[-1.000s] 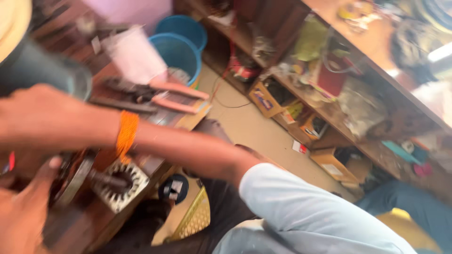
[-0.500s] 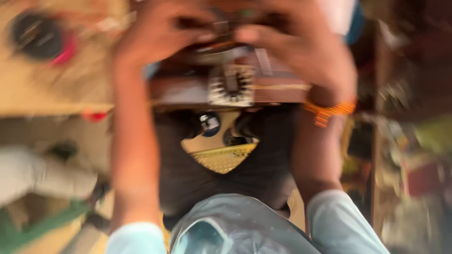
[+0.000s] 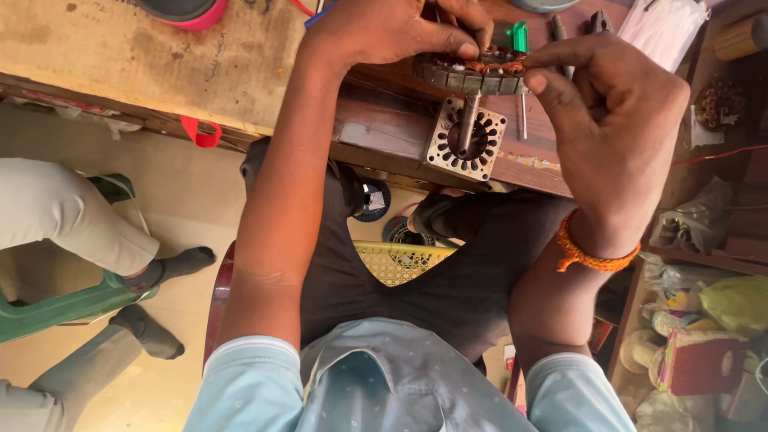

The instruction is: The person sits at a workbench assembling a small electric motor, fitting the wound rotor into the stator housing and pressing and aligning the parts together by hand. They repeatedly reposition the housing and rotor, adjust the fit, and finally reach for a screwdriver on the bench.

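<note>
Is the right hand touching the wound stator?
Touching. The head view shows the right hand with its fingertips pressed on the rim of the stator, no gap.

You are wearing an orange thread bracelet (image 3: 596, 254) and pale blue speckled sleeves (image 3: 256, 384). Copper-brown windings are showing on the grey stator (image 3: 472, 70); a yellow mesh basket (image 3: 396, 260) is sitting below.

Your single head camera looked almost straight down, close over your own arms and lap, facing the wooden bench (image 3: 160, 64) edge at the frame's top. The floor (image 3: 192, 208) lay far below at left.
</note>
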